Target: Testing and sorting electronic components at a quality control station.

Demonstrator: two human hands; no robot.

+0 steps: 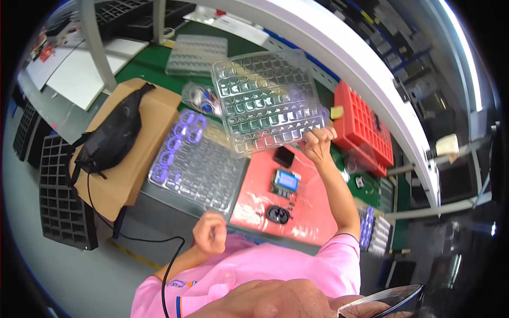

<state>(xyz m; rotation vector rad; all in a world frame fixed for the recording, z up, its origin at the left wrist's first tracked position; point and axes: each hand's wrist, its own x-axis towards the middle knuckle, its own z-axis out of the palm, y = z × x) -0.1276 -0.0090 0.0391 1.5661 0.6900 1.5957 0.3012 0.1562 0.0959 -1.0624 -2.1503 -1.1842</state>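
My right hand [318, 142] is raised and pinches the lower right corner of a clear plastic blister tray [268, 103]. Rows of moulded pockets cover that tray, which hangs tilted above the bench. My left hand [210, 233] is curled into a loose fist near my chest, and no object shows in it. Just beyond the fist lies another clear tray [207, 169], with several purple ring-shaped parts [172, 143] along its left and upper side. On the pink mat [313, 206] rest a small device with a blue screen [286, 180], a round black part [278, 214] and a dark square piece [284, 156].
A cardboard box [119, 183] with a black waist bag [114, 132] on it stands at the left, beside a black gridded tray [63, 196]. Red bins [363, 127] are at the right under a white frame bar [339, 50]. Further clear trays [196, 53] lie behind.
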